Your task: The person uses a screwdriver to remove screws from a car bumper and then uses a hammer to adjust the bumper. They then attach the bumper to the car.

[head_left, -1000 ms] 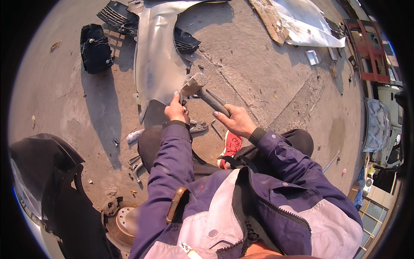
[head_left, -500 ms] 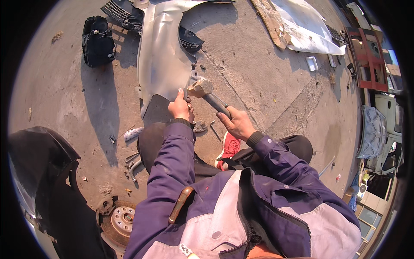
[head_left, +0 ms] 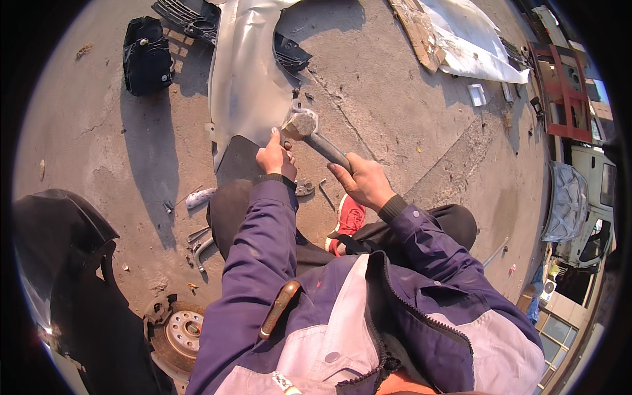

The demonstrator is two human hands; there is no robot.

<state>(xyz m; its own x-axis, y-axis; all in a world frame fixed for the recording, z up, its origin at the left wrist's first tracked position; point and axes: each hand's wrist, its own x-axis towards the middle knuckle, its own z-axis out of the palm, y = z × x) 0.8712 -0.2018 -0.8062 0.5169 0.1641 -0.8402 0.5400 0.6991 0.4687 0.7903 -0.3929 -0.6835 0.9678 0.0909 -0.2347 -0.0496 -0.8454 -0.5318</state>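
Hammer [head_left: 318,141] shifted slightly above sunlit ground [head_left: 408,118], clasped by right grip [head_left: 366,182]; left grip [head_left: 275,158] unclear.

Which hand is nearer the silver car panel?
Left. The left hand is at the lower right edge of the silver car panel; the right hand is farther off to its right, around the hammer handle.

Under you, rough concrete ground [head_left: 395,112] carries a silver car panel [head_left: 245,85] left of top centre, a black housing [head_left: 147,58] upper left and white sheeting [head_left: 471,39] upper right.
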